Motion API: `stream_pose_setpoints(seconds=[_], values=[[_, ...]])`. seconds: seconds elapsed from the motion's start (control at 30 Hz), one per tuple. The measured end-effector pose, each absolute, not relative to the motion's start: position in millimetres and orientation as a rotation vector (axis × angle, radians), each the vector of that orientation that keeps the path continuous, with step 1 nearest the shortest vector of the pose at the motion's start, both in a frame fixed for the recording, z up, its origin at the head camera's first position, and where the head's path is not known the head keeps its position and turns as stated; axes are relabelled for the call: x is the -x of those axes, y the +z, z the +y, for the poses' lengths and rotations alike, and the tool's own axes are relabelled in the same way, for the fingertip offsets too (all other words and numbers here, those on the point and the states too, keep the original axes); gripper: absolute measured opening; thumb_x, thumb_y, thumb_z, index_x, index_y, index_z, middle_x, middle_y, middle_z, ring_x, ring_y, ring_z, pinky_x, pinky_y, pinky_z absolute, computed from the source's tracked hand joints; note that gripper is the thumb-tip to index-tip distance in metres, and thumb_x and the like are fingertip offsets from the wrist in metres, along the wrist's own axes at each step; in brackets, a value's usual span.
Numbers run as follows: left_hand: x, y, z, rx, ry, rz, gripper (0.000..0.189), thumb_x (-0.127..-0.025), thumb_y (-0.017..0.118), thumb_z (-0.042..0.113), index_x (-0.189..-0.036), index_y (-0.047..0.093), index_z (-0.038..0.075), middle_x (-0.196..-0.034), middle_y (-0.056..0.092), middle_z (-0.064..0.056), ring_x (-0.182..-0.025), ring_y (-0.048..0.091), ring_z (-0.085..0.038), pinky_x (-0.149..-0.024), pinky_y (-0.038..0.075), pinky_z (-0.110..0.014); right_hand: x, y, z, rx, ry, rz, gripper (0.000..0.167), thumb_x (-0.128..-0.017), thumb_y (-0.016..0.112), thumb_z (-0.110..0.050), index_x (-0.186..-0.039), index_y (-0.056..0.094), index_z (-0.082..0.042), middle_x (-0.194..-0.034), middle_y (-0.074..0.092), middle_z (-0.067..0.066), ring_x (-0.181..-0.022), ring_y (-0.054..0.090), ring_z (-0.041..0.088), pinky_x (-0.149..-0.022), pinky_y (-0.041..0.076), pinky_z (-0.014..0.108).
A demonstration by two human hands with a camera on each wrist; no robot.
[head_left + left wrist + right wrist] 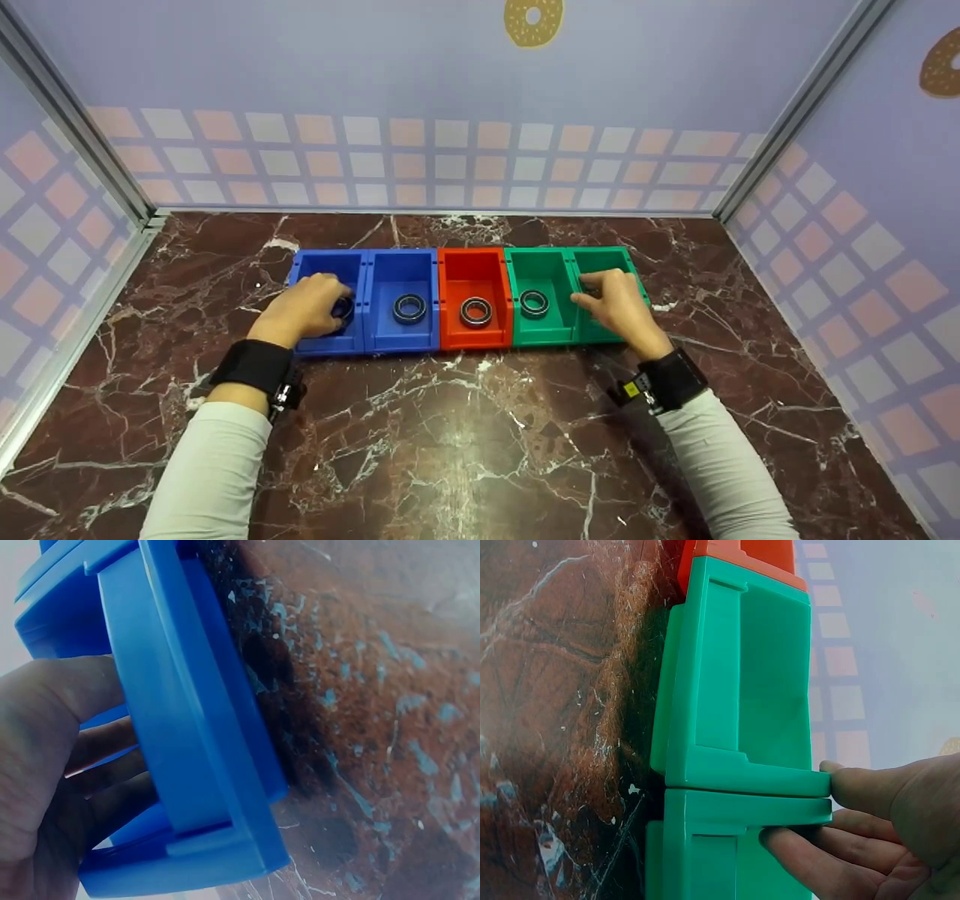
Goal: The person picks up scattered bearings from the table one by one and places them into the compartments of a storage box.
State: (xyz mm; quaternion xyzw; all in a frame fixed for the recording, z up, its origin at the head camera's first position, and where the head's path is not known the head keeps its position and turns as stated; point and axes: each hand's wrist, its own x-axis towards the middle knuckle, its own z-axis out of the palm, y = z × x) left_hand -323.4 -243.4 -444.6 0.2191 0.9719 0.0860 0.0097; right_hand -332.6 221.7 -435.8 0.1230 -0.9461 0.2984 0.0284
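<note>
My left hand [306, 304] reaches into the leftmost blue bin [324, 345], its thumb and fingers around a black-and-silver ball bearing [344, 308]. In the left wrist view that bin's front wall [165, 705] hides the fingertips and the bearing. My right hand [616, 300] is at the rightmost green bin [600, 334]. Its thumb and fingers stand apart near the divider in the right wrist view, with no bearing plainly seen between them. A small dark patch shows by those fingers in the head view; I cannot tell what it is.
Between the hands, one bearing [409, 308] lies in the second blue bin, another bearing [475, 312] in the red bin [475, 341], and a third bearing [534, 303] in the left green bin. The joined bins stand on a marbled tabletop [450, 435], with patterned panels [450, 75] behind.
</note>
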Motion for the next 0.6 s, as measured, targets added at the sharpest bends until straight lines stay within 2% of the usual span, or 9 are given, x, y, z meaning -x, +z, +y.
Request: stream_pose_setpoints(seconds=[0.4,0.6], values=[[326.3,-448.0,-241.2,-0.680,0.278,3.028,0.017,-0.070,0.070,0.003,-0.087,0.070,0.003,-0.088,0.065,-0.018,-0.083,0.062,-0.037,-0.074,0.052,-0.052,334.6,-436.4,221.5,-0.380,0.895,-2.891,0.044,-0.092,0.070,-0.018,-0.130,0.062,0.003,-0.117,0.068,0.027,-0.065,0.073,0.026,-0.062,0.061,0.037],[325.4,-447.6,-241.5,-0.711,0.289,3.038,0.012,-0.070,0.070,0.002,-0.082,0.069,0.003,-0.083,0.065,-0.016,-0.077,0.061,-0.033,-0.070,0.051,-0.051,334.1,-436.0,220.9,-0.373,0.873,-2.906,0.044,-0.092,0.069,-0.018,-0.130,0.062,0.002,-0.116,0.069,0.027,-0.066,0.073,0.026,-0.067,0.062,0.039]])
